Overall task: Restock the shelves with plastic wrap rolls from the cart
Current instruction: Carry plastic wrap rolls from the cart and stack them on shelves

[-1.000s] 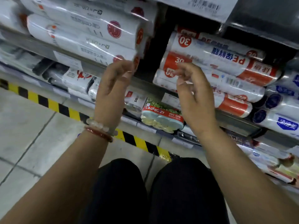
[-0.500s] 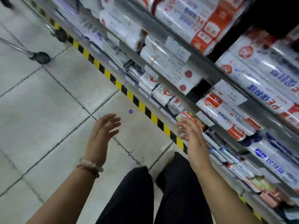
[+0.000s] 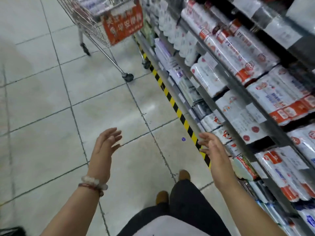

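Observation:
My left hand [image 3: 104,150], with bead bracelets at the wrist, hovers over the tiled floor with fingers spread and nothing in it. My right hand [image 3: 214,150] is held out near the low shelf edge, fingers loose, also empty. A wire shopping cart [image 3: 95,24] with a red sign [image 3: 122,26] stands ahead at the top of the view, with white packs inside. The shelves [image 3: 226,82] along the right are packed with plastic wrap rolls [image 3: 238,53] in white and orange wrappers.
A yellow and black striped strip [image 3: 177,108] runs along the shelf base. A small blue dot [image 3: 183,139] lies on the floor tiles [image 3: 51,99]. My legs and brown shoes [image 3: 184,175] are below. Cart wheels [image 3: 127,77] sit close to the shelf.
Both hands have come away from the shelf rolls and dropped lower, fingers spreading. The view has swung left from the shelf face to the aisle, and the cart has come into sight.

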